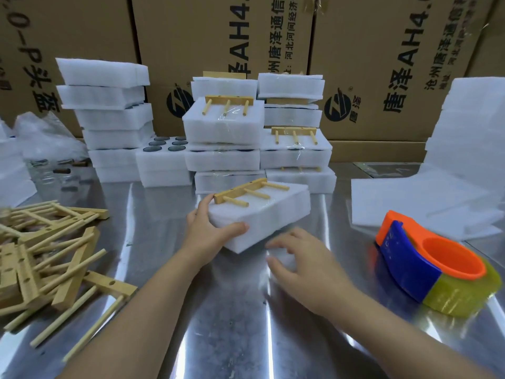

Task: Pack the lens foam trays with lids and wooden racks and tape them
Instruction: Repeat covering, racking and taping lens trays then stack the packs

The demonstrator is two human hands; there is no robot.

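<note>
Hands, left and perhaps right, on foam slab under wooden rack

My one head-worn camera looks forward and down, close over the shiny metal surface, facing its far edge.

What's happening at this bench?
A person is packing. Their left hand grips the near corner of a white foam tray pack with a wooden three-peg rack lying on top, tilted up off the shiny metal table. The right hand is open beside it, blurred. The orange-and-blue tape dispenser sits untouched on the right. Wrapped foam packs are stacked behind; loose wooden racks are piled at left.
</note>
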